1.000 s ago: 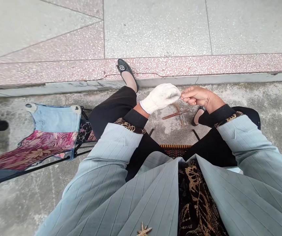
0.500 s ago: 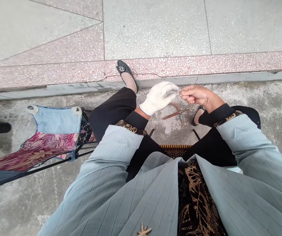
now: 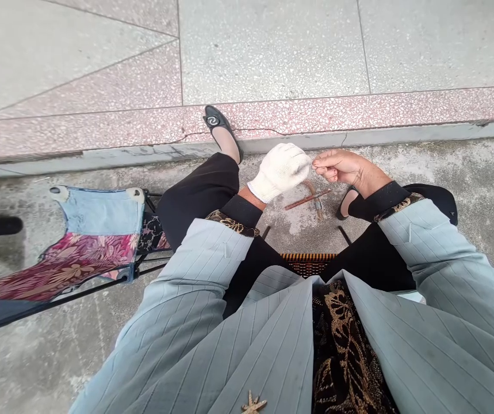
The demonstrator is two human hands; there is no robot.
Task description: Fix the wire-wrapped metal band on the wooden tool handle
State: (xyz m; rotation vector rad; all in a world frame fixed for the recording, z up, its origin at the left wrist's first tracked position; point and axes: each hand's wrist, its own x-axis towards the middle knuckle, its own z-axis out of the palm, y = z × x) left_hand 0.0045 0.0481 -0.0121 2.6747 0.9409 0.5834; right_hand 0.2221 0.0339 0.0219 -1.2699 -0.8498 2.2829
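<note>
The person's left hand (image 3: 279, 172) wears a white glove (image 3: 272, 164), and the right hand (image 3: 344, 167) is bare. Half a second ago, the gloved fingers were more spread, with a gap beside the thumb; now they look folded into a rounder shape, and both hands stand slightly further to the left. The right thumb and forefinger are pinched together close to the gloved fingertips. Whether they touch the glove, or hold some very small thing, cannot be told; also the underside of the left hand is hidden. This change probably means that the fine work is concentrated at the meeting place of the fingertips. The glove is in front of the body, above the concrete floor (image 3: 483, 201), where rusty crossed metal pieces (image 3: 316, 198) lie near the right shoe (image 3: 347, 202).
</note>
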